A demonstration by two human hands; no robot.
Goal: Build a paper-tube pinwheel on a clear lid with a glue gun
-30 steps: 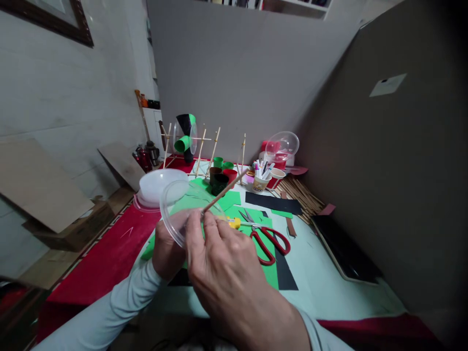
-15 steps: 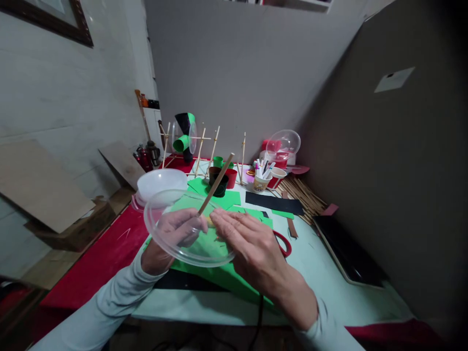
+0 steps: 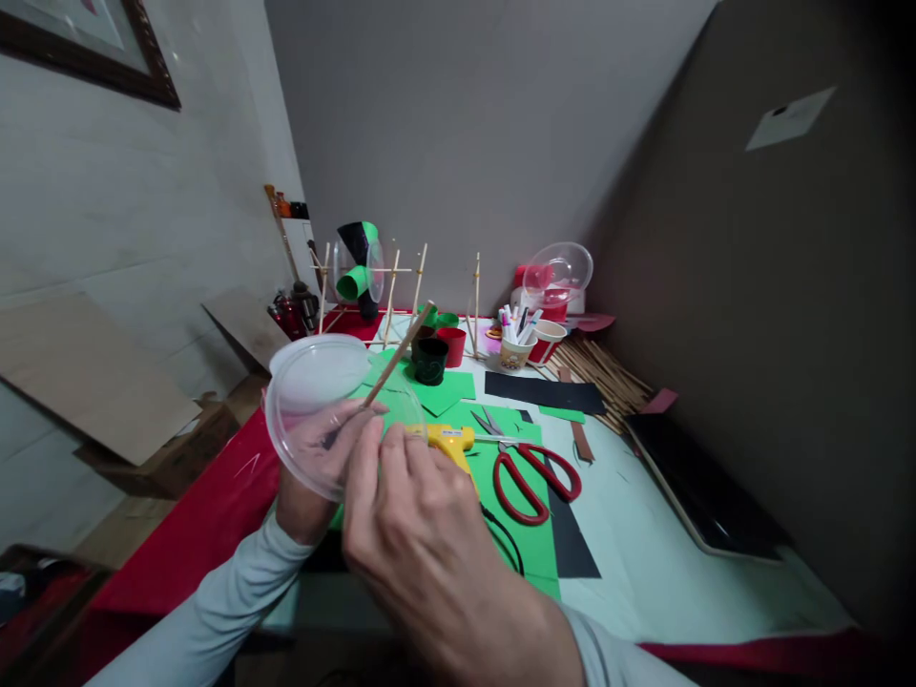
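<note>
Right hand (image 3: 429, 544) has moved inward across the clear lid (image 3: 290, 420) to the wooden stick (image 3: 401, 353).
Left hand (image 3: 304, 489), fingers curled, holds the lid from behind, raised above the table (image 3: 630, 544); the right's fingers bunch at the stick's lower end, whether gripping it I cannot tell.

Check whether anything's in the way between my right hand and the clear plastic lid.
Nothing visible is. The right hand has its fingertips over the right part of the clear plastic lid, in view. The yellow glue gun lies beyond that hand and the scissors to its right, neither between them.
</note>
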